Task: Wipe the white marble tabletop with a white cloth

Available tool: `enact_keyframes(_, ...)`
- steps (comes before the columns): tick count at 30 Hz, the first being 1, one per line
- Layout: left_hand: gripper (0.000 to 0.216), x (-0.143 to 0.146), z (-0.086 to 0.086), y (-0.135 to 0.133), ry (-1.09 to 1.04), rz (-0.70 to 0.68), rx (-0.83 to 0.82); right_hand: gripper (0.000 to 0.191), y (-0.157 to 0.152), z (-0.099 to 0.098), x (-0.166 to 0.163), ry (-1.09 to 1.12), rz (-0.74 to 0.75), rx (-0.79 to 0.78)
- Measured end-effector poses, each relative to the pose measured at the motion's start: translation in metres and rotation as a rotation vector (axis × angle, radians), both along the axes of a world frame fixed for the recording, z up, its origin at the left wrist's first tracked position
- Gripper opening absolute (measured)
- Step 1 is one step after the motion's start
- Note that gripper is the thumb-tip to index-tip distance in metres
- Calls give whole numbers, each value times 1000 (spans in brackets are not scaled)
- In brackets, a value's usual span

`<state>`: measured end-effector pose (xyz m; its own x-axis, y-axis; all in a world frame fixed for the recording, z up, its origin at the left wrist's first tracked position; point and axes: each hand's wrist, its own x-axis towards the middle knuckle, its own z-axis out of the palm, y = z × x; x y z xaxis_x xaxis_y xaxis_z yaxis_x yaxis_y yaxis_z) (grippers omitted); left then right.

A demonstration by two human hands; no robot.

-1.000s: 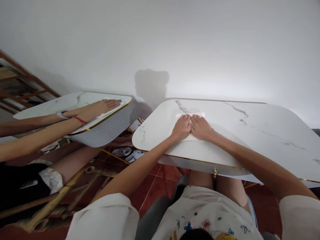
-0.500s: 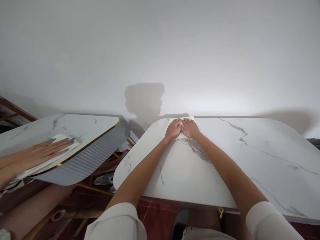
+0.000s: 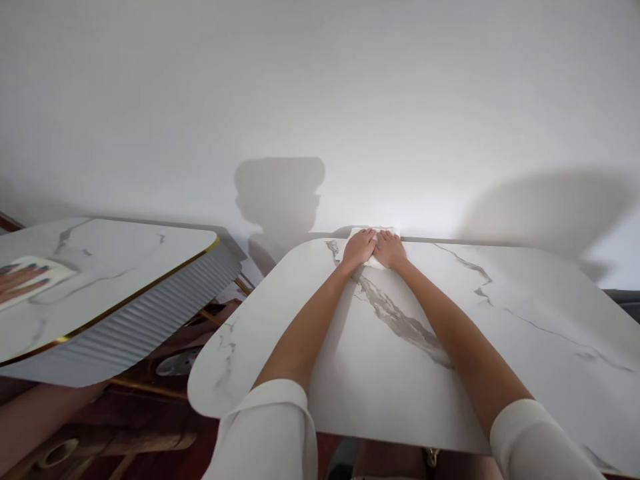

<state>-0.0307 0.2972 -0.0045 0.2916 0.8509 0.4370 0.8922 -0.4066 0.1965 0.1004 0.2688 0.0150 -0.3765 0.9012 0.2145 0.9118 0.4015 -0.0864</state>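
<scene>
A white cloth [image 3: 374,263] lies under both my hands at the far edge of a white marble-patterned tabletop [image 3: 500,360], close to the wall. My left hand [image 3: 359,249] presses it from the left, fingers closed on the cloth. Right beside it, my right hand [image 3: 391,251] is also closed on the cloth, with the thumbs nearly touching. Both arms reach out straight across the top. Much of the cloth is covered by my hands.
At the left stands a second marble-patterned table [image 3: 135,247] with a gold rim and ribbed grey side. Another person's hand [image 3: 20,281] rests on a white cloth [image 3: 57,272] there. Behind both tables rises a pale wall [image 3: 400,100]. Brown wooden furniture [image 3: 125,443] is at lower left.
My hands and the cloth have moved slightly right and forward along the far edge. The other person's hand and cloth have slid left across their table. The view has shifted a little.
</scene>
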Motion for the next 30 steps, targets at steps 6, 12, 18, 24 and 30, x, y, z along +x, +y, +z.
enact_keyframes(6, 44, 30, 5, -24, 20, -116, 26, 58, -30, 2, 27, -2, -87, -2)
enact_keyframes(12, 45, 29, 3, -71, 22, -190, 17, 58, -79, -1, 29, 8, -98, 5)
enact_keyframes(18, 45, 0, -12, -141, 99, -279, 56, 57, -153, -8, 10, 4, -30, 74)
enact_keyframes(24, 53, -27, -21, -230, 94, -158, 47, 56, -229, -16, -12, 42, 62, 109)
enact_keyframes(30, 55, -19, -23, -291, 59, -34, 6, 57, -275, -15, -3, 102, 175, 73)
